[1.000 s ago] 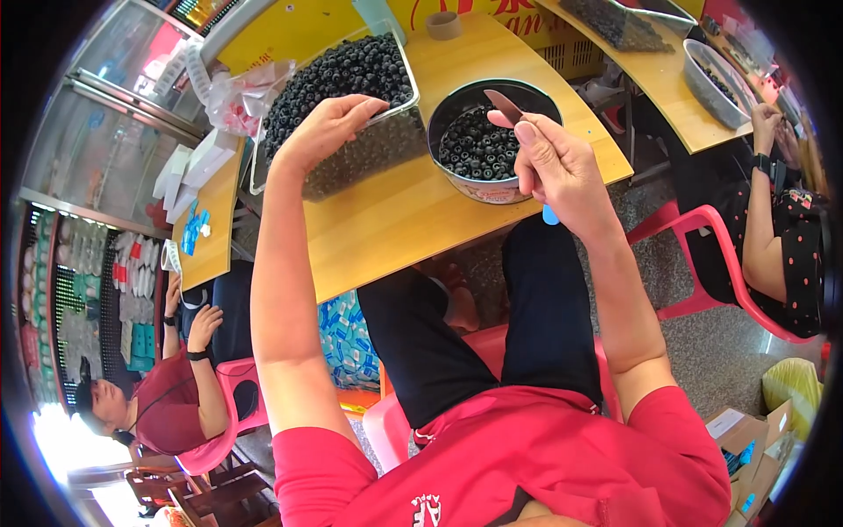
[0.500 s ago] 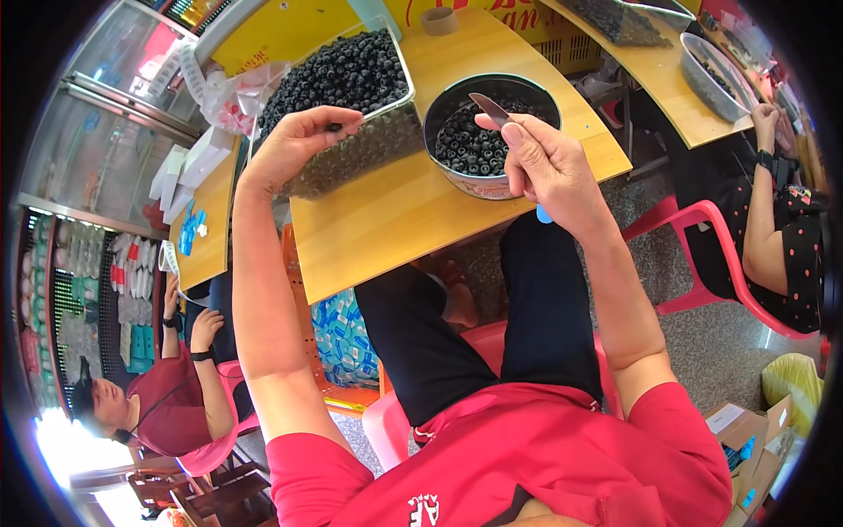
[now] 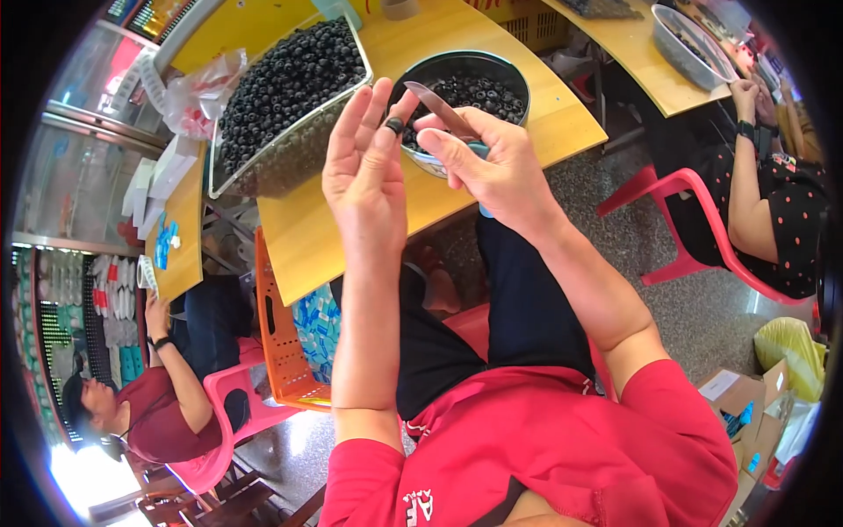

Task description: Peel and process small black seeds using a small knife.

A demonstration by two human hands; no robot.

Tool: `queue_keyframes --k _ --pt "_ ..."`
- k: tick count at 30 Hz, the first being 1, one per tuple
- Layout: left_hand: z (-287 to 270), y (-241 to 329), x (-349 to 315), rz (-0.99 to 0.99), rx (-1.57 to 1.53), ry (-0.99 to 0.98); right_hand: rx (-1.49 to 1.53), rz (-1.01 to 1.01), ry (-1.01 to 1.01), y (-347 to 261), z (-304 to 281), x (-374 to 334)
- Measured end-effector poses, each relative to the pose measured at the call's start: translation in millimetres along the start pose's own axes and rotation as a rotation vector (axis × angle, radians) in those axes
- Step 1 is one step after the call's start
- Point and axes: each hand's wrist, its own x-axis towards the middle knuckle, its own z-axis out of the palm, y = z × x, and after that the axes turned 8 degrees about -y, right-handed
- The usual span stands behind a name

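Note:
My left hand (image 3: pixel 367 180) is raised in front of the table edge, pinching one small black ring-shaped piece (image 3: pixel 394 126) between thumb and finger. Just to its right, my right hand (image 3: pixel 505 167) grips a small knife (image 3: pixel 439 107) with a blue handle, its blade pointing up and left. The blade is close to the piece; whether they touch, I cannot tell. Behind my hands stands a round tin (image 3: pixel 525 104) partly filled with similar black pieces (image 3: pixel 479 90). Left of it, a clear plastic bin (image 3: pixel 250 183) is heaped with black pieces (image 3: pixel 294 83).
The wooden table (image 3: pixel 307 237) ends in front of my knees, beside an orange crate (image 3: pixel 270 325). A tape roll (image 3: pixel 399 9) sits at the back. People sit at both sides: one on a pink chair (image 3: pixel 711 228) at right, another in a dark red shirt (image 3: pixel 171 408) at left.
My left hand has moved right from the bin's front edge, carrying the black piece toward the knife. My right hand has shifted left and slightly down. The whole view has shifted a little.

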Motion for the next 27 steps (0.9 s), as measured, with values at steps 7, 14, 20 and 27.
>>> queue_keyframes --k 7,14,20,27 --pt "9.9 -9.4 -20.8 0.158 0.308 -0.046 -0.017 0.007 -0.031 0.1 3.5 -2.4" --pt "9.7 1.5 -28.1 0.129 0.273 -0.013 0.023 -0.128 -0.068 3.4 6.8 -3.8" --pt "-1.8 1.7 -32.6 0.048 0.402 -0.031 0.04 -0.111 -0.119 1.5 3.2 -4.7" --pt "0.0 7.7 -35.9 0.156 0.798 -0.033 0.116 -0.026 -0.108 -2.6 5.0 -4.0"
